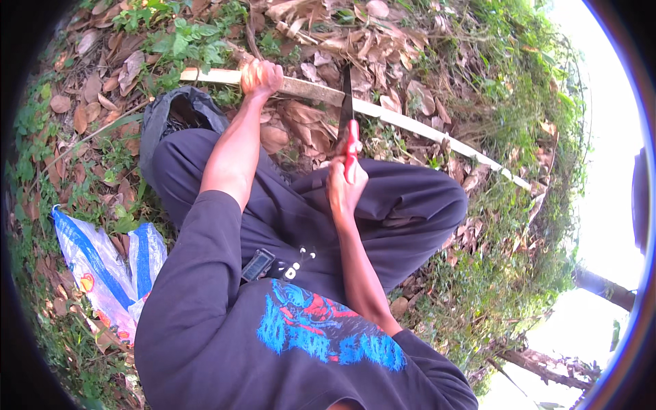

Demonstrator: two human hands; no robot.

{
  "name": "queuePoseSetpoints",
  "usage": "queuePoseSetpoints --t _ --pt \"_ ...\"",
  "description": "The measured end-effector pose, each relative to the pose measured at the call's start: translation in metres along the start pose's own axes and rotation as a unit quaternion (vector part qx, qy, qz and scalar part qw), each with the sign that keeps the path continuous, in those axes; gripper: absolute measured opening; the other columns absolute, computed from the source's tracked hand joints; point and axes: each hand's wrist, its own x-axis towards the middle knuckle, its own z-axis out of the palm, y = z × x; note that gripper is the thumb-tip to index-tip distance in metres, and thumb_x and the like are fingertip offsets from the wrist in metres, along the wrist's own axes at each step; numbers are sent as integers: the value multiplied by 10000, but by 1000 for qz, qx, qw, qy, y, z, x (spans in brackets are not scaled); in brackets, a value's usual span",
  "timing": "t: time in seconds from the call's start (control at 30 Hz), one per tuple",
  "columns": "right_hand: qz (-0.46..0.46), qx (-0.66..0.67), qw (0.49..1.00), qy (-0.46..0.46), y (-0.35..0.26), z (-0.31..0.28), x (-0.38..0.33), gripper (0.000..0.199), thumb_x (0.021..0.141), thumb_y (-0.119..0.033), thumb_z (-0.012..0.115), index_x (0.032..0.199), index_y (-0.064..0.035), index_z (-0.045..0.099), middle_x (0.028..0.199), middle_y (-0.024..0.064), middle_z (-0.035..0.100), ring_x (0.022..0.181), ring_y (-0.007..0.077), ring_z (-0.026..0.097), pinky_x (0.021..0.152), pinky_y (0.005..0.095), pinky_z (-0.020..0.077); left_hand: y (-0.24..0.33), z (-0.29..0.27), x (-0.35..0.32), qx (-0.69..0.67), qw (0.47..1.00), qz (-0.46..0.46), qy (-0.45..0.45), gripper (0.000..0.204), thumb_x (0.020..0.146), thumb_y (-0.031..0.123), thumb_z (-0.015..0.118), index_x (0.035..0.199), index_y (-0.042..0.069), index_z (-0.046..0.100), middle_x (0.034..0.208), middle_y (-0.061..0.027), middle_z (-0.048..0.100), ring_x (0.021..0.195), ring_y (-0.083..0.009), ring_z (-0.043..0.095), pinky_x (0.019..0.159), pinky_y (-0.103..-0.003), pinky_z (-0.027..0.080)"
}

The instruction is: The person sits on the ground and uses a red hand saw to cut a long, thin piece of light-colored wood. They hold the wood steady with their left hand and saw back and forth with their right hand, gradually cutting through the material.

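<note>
A long, pale strip of wood (307, 89) lies across the ground in front of my legs, running from upper left to lower right. My left hand (261, 77) is closed around it near its left end. In my right hand (346, 179) is the red handle of what looks like a hand saw (347, 102); its teeth are too small to make out. The dark blade points away from me and crosses the strip around its middle. Whether it has cut into the wood cannot be seen.
Dry leaves (301, 126) and green plants (184, 41) cover the ground. A dark bag (156, 119) lies by my left knee. Farther left is a clear plastic bag with blue stripes (96, 253). On my lap rests a small dark device with a screen (258, 265).
</note>
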Motion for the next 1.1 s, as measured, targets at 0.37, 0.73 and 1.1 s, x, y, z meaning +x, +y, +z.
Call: queuePoseSetpoints --t 0.37,0.73,1.1 --pt "-56 -43 997 -36 15 -16 -25 135 911 -4 539 800 10 615 566 -26 491 455 39 425 435 218 339 -26 16 12 45 998 46 15 287 864 233 496 691 100 682 835 -134 716 847 -346 661 787 -476 515" --pt "-89 -46 994 -36 2 -15 -65 130 888 34 535 803 18 632 607 -29 529 493 37 460 476 220 374 -25 16 12 3 1000 9 10 380 865 273 475 663 56 713 796 -185 715 850 -370 675 855 -462 511" --pt "-54 -101 993 -19 -7 10 -43 80 834 20 587 801 29 660 561 10 508 494 57 468 482 264 398 -22 20 18 2 999 43 -4 389 873 279 473 656 58 707 769 -168 713 817 -362 662 830 -458 508"
